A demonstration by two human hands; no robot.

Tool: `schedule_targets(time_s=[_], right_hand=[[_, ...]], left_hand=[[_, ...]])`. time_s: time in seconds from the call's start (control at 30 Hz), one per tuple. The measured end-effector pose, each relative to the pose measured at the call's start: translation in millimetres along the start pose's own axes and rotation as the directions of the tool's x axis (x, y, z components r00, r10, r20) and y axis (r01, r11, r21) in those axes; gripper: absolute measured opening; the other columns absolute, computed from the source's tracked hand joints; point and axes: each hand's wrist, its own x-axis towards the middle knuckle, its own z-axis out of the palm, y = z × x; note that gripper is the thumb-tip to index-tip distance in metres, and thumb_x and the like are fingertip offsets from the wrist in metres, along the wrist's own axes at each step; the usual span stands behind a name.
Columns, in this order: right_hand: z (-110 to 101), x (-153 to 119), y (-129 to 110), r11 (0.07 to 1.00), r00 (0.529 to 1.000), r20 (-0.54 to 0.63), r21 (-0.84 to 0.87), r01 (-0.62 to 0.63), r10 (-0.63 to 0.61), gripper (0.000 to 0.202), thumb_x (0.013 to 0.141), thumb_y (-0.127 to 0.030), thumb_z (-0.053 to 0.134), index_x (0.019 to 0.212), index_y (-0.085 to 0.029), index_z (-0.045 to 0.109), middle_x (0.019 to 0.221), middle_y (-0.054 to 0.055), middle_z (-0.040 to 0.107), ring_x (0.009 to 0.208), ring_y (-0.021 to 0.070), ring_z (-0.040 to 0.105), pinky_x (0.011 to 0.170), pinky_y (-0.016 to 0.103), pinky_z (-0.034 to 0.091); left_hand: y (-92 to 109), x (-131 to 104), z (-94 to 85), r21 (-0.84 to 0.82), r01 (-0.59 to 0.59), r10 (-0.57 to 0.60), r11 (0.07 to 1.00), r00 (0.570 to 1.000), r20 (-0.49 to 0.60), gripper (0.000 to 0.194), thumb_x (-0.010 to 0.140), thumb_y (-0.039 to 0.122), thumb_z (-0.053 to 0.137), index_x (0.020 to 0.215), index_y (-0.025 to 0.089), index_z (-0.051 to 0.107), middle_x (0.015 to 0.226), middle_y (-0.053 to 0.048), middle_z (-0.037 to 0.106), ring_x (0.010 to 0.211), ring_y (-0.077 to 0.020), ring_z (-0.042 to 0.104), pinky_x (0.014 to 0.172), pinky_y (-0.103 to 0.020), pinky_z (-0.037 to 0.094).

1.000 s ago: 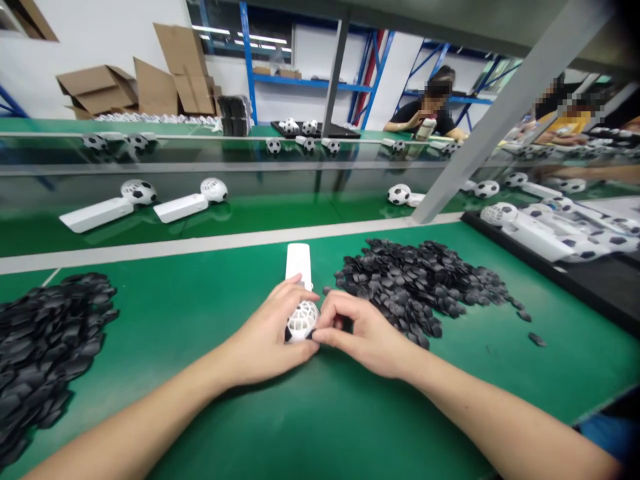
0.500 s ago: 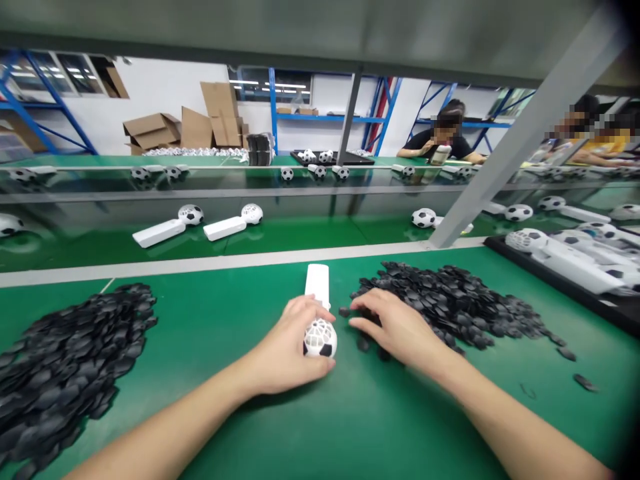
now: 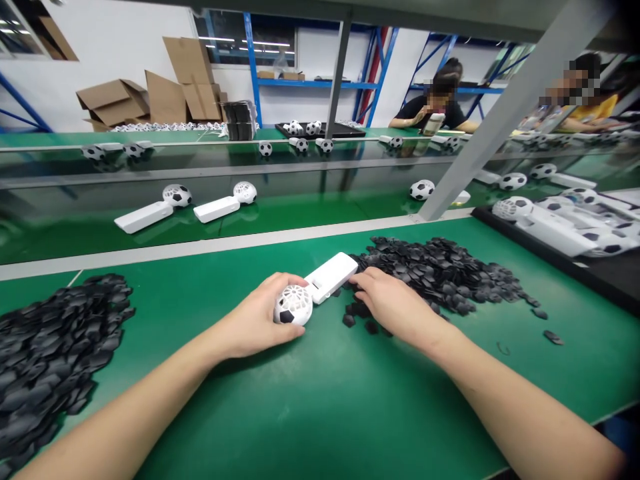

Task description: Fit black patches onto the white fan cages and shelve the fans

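My left hand (image 3: 260,312) is closed around the ball-shaped head of a white handheld fan (image 3: 334,275). That head has a white web-like grille and black soccer-ball patches. The fan's flat white handle points up and to the right, near the fingertips of my right hand (image 3: 387,303). My right hand is partly open, its fingers slightly apart and curved down at the left edge of a pile of black plastic pieces (image 3: 430,273). Whether its fingertips touch the handle or a piece is unclear. A few loose black pieces (image 3: 371,327) lie under and beside it.
Another pile of black pieces (image 3: 55,353) lies at left. At right, a black tray (image 3: 607,283) holds several ball-headed fans. Beyond the pale rail (image 3: 220,243), more fans (image 3: 145,215) lie on a green belt. A slanted grey post (image 3: 480,160) rises at right. Co-workers sit across the line.
The fan's handle has swung from pointing straight away to pointing right, its head still in my left hand. My right hand is now by the handle's end. The camera view has shifted.
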Motion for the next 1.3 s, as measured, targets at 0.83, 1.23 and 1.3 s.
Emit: schedule_targets(time_s=[0.83, 1.23, 1.3], right_hand=[[-1.4, -1.1, 5.8, 0.987, 0.971, -0.237, 0.14, 0.076, -0.041, 0.016, 0.085, -0.013, 0.048, 0.098, -0.016, 0.059, 0.091, 0.007, 0.058, 0.079, 0.0178, 0.058, 0.071, 0.028, 0.045], [-10.3, 4.6, -30.9, 0.756, 0.945, -0.191, 0.567, 0.328, -0.266, 0.011, 0.083, -0.015, 0.055, 0.084, -0.02, 0.064, 0.081, 0.0, 0.065, 0.075, 0.0132, 0.059, 0.07, 0.025, 0.045], [-8.0, 9.7, -34.3, 0.728, 0.939, -0.149, 0.598, 0.335, -0.309, 0.009, 0.082, -0.015, 0.055, 0.083, -0.019, 0.063, 0.081, -0.001, 0.066, 0.074, 0.0125, 0.059, 0.07, 0.024, 0.044]], left_hand=[[2.3, 2.0, 6.0, -0.022, 0.084, -0.086, 0.996, 0.991, -0.105, 0.05, 0.064, 0.019, 0.054, 0.113, 0.024, 0.044, 0.095, -0.002, 0.053, 0.067, -0.0141, 0.05, 0.057, -0.027, 0.041], [-2.7, 1.9, 8.5, -0.021, 0.012, -0.015, 1.0, 0.991, -0.132, 0.049, 0.064, 0.018, 0.054, 0.112, 0.022, 0.044, 0.106, -0.004, 0.051, 0.081, -0.0183, 0.053, 0.066, -0.029, 0.043], [-3.2, 2.2, 8.7, -0.026, 0.007, -0.011, 1.0, 0.991, -0.131, 0.05, 0.064, 0.017, 0.054, 0.113, 0.022, 0.044, 0.106, -0.004, 0.051, 0.083, -0.0192, 0.053, 0.067, -0.03, 0.043]])
